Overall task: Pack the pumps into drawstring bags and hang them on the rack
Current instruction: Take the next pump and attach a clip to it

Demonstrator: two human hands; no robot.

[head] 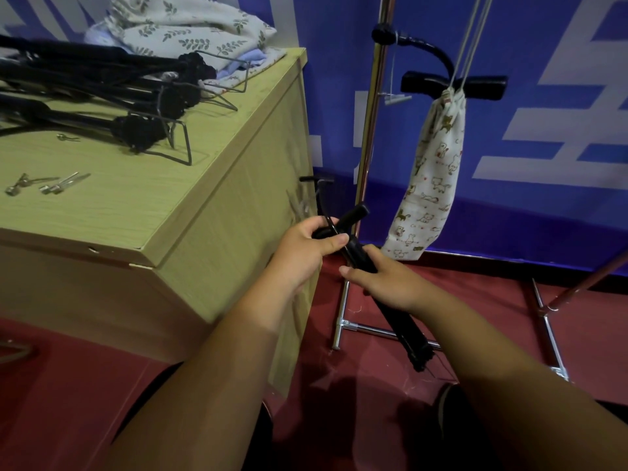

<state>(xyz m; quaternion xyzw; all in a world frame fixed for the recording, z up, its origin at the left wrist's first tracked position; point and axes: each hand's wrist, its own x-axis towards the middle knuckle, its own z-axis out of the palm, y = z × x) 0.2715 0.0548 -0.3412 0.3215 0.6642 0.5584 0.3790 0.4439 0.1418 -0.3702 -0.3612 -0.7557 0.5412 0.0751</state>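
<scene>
Pump midsection beneath right hand

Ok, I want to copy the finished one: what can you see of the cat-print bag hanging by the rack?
The cat-print bag is a long, narrow pouch of pale cloth printed with small cat figures. Its gathered mouth sits just under a pump's black T-handle, which sticks out of the top. Pale cords run up from the mouth and out of view. It hangs tilted, lower end toward the rack pole, in front of the blue wall.
</scene>
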